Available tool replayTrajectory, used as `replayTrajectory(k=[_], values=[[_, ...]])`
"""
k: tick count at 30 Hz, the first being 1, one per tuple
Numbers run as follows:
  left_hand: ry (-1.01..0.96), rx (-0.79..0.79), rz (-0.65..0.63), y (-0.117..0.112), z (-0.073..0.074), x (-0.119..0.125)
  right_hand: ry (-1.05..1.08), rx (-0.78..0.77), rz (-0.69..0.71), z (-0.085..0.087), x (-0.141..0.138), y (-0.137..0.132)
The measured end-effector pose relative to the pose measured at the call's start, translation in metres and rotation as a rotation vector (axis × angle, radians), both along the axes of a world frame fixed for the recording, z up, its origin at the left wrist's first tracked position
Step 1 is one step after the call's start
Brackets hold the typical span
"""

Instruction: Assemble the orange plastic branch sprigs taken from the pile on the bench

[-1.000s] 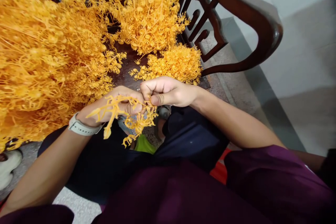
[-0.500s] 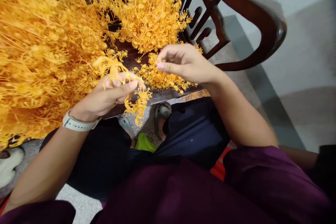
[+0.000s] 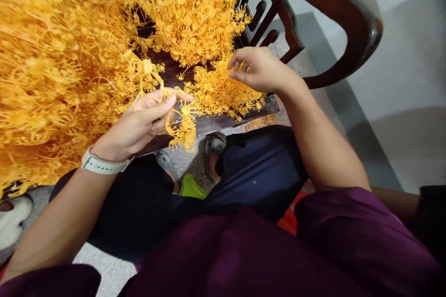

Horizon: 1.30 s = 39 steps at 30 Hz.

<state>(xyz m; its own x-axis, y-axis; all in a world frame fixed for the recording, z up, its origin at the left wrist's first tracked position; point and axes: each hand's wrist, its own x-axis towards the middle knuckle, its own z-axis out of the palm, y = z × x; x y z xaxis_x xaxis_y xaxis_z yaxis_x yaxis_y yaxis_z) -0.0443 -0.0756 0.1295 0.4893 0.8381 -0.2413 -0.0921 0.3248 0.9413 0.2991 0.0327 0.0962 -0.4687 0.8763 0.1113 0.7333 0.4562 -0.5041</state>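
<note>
Head view: the yellow sprig (image 3: 187,123) is dangling near the small pile (image 3: 221,95), the left hand (image 3: 139,123) pinching it between fingers. The right hand (image 3: 259,69) is hovering by that pile, fingers slightly apart. Sprig tips are risking snags on the large heap (image 3: 62,93) if pulled left.

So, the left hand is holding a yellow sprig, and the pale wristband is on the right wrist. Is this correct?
Not quite: the head view shows the pale wristband on the left wrist, not the right. The left hand is indeed holding a yellow sprig.
</note>
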Motion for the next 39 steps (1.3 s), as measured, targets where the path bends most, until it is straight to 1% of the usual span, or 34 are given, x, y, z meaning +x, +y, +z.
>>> replayTrajectory(k=[2,5,8,11,13,15,19,22,24,27,29,31,35,37,39], values=[[-0.016,-0.031,0.02,0.0,0.0,0.0,0.057,0.045,-0.005,0.003,-0.004,-0.003],[-0.053,-0.057,0.065,0.0,0.0,0.002,0.247,0.051,0.026,0.007,-0.018,-0.013],[-0.119,-0.126,0.127,0.001,0.001,0.005,0.444,-0.011,0.057,0.015,-0.042,-0.033],[-0.222,-0.246,0.186,0.004,0.002,0.007,0.54,0.013,0.071,0.024,-0.068,-0.058],[-0.29,-0.296,0.223,0.005,0.003,0.008,0.563,0.062,0.119,0.027,-0.08,-0.07],[-0.336,-0.309,0.254,0.005,0.003,0.008,0.555,0.105,0.186,0.026,-0.088,-0.078],[-0.378,-0.285,0.284,0.004,0.006,0.008,0.469,0.207,0.288,0.017,-0.094,-0.08],[-0.361,-0.253,0.276,0.003,0.008,0.008,0.398,0.242,0.309,0.014,-0.097,-0.08],[-0.318,-0.212,0.263,0.003,0.009,0.007,0.398,0.187,0.279,0.016,-0.1,-0.081],[-0.238,-0.145,0.227,0.005,0.007,0.003,0.481,0.025,0.178,0.022,-0.102,-0.083],[-0.218,-0.123,0.213,0.005,0.006,0.0,0.561,-0.09,0.128,0.025,-0.102,-0.084],[-0.231,-0.129,0.215,0.004,0.005,-0.001,0.634,-0.187,0.128,0.025,-0.103,-0.082],[-0.237,-0.147,0.205,0.002,0.005,0.0,0.752,-0.352,0.199,0.019,-0.108,-0.079],[-0.189,-0.107,0.197,0.001,0.005,0.0,0.822,-0.417,0.2,0.017,-0.111,-0.078],[-0.146,-0.066,0.196,0.0,0.006,-0.001,0.884,-0.465,0.172,0.017,-0.112,-0.077]])
